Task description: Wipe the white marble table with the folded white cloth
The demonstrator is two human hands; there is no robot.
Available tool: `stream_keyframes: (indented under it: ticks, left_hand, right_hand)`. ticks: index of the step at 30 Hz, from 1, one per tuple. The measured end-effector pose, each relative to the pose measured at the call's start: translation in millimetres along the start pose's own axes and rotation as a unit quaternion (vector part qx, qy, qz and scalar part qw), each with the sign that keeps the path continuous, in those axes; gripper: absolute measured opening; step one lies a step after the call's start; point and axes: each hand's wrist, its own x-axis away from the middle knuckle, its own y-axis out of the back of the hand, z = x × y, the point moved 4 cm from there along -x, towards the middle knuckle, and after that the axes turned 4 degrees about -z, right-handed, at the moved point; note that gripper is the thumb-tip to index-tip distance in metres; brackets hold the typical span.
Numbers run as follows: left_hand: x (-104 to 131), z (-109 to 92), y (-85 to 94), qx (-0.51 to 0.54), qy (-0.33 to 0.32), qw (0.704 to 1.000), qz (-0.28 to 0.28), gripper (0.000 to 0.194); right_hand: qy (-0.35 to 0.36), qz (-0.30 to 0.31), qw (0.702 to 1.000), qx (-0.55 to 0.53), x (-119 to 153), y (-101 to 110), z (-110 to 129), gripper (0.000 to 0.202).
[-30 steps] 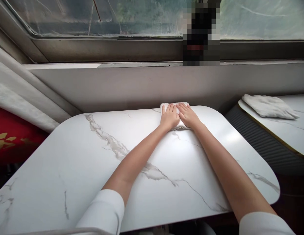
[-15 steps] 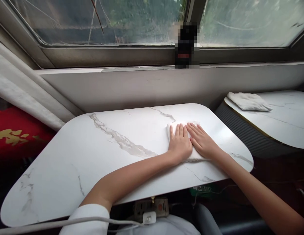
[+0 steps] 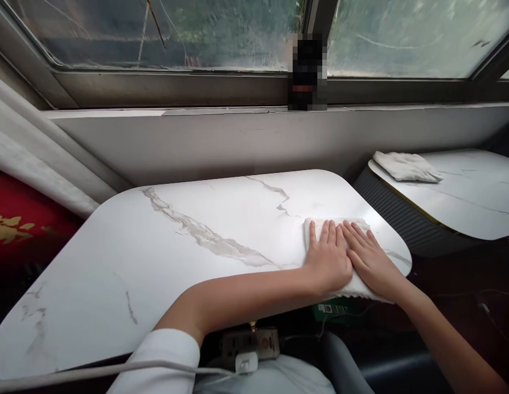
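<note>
A: State of left hand (image 3: 329, 267) and right hand (image 3: 375, 268)?
B: Both open, palms down, side by side. Not clamped; laid flat on a folded white cloth (image 3: 357, 288).
A: Position of cloth?
B: Directly beneath both palms, at the near edge of the marble-patterned tabletop (image 3: 106, 246). For good contact, press evenly through palms and fingers. Guide both hands as one unit. Avoid bunching the fabric or pushing it past the edge.
A: Items closer to the body than the left hand?
B: Below the left forearm: power strip (image 3: 267, 343) with white plug (image 3: 246, 361). Keep sleeve clear of cable.
A: Beyond the right hand?
B: Ahead and to the right: second white cloth (image 3: 406, 166), on adjacent marble-patterned table (image 3: 476, 202). Farther ahead of both hands: window ledge (image 3: 221, 111).
</note>
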Motion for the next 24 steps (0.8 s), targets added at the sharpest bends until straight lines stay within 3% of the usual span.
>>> stream_keyframes:
  ticks: [9,13,18,24]
  left_hand:
    - [-110,84,-16.9,0.003,0.098,0.994,-0.047,0.056]
    - [-153,109,-23.3,-0.019,0.141,0.988,-0.061,0.055]
    - [-189,112,-34.1,-0.028,0.15,0.986,-0.072,0.054]
    - [-202,86,-41.4,-0.027,0.133,0.989,-0.06,0.054]
  right_hand:
    - [0.013,-0.018,1.0,-0.008,-151,-23,-31,0.055]
    - [0.043,-0.039,0.997,-0.049,-205,-32,-51,0.055]
    - [0.021,-0.043,0.995,-0.089,-230,-37,-82,0.055]
    - [-0.001,-0.055,0.993,-0.105,-209,-31,-114,0.054]
